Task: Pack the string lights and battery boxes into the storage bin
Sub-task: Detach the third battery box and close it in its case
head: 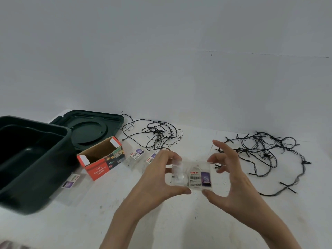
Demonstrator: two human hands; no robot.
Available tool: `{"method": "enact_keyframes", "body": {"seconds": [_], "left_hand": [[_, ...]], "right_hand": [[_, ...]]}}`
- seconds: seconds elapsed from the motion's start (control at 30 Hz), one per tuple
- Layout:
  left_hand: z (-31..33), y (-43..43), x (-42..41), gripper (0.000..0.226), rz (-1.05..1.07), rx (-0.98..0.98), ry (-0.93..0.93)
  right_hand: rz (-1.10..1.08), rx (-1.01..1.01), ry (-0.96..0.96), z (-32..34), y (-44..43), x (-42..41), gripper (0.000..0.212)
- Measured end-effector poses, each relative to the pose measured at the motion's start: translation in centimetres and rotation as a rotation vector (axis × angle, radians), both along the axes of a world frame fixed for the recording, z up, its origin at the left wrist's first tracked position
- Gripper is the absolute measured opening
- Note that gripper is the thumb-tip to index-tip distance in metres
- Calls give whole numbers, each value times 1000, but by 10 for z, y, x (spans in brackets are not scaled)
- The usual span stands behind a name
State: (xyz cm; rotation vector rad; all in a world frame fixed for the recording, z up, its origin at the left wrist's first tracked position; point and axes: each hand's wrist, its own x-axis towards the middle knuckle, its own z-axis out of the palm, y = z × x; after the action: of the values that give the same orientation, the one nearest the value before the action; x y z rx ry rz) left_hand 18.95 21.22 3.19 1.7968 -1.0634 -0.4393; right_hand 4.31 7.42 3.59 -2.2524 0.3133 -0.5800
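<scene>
Head view: scuffed white bench (161, 221), pale wall (161, 51). Left hand (154, 178) and right hand (231, 178), each grip pinching one end, hold a clear DIY-labelled packet (190, 175) above the bench, right of the dark-green storage bin (27, 186); black string lights (265, 150) behind

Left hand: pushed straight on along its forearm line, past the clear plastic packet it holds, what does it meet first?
Probably the loose tangle of thin black string lights lying beyond the left hand, though depth is unclear.

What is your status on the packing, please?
Left hand, right hand pinching packet. Bin open. Light strings loose on table. Box stands before bin.
</scene>
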Motion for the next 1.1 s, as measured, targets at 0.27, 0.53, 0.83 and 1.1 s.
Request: {"method": "enact_keyframes", "body": {"seconds": [0.27,0.53,0.83,1.1], "left_hand": [[-4,10,4,63,-6,70,-62],[-15,17,11,58,-23,194,-168],[-30,30,22,65,-68,396,-480],[-37,54,47,67,31,485,-356]], "right_hand": [[80,-16,66,-2,3,9,103],[168,-70,245,-9,5,19,99],[323,2,219,-27,26,54,96],[409,148,183,-49,39,95,95]]}}
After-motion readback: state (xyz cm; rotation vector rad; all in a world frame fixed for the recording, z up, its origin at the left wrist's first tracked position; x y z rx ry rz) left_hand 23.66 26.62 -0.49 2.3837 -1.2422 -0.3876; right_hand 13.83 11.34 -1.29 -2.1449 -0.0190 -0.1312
